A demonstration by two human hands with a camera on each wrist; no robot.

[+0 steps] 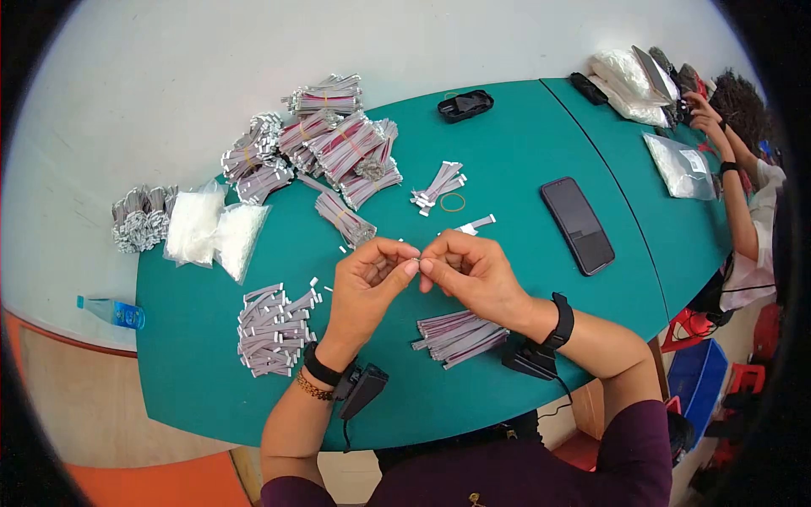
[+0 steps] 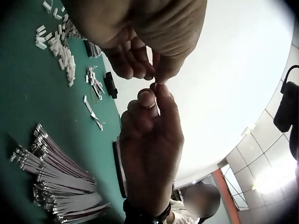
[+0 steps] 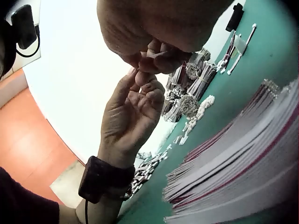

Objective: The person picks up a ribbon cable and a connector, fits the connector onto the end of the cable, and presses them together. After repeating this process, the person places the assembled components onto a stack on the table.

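Note:
Both hands meet above the green table, thumb against finger. The left hand (image 1: 365, 283) and right hand (image 1: 480, 275) pinch a tiny piece between their fingertips, mostly covered; its shape cannot be told. A pale sliver (image 3: 161, 54) shows among the right hand's fingers in the right wrist view. Grey ribbon cables with white ends lie in a loose pile (image 1: 274, 329) left of the left forearm. Below the right hand is a stack of grey and dark red cables (image 1: 460, 336). A short white-ended cable (image 1: 481, 225) lies just beyond the hands.
Banded cable bundles (image 1: 346, 148) and bags of white parts (image 1: 196, 224) stand at the back left. A phone (image 1: 578, 225), black case (image 1: 465, 106), rubber band (image 1: 453, 202) and small cable group (image 1: 439, 186) lie beyond the hands. Another person's arms (image 1: 733, 160) reach in at right.

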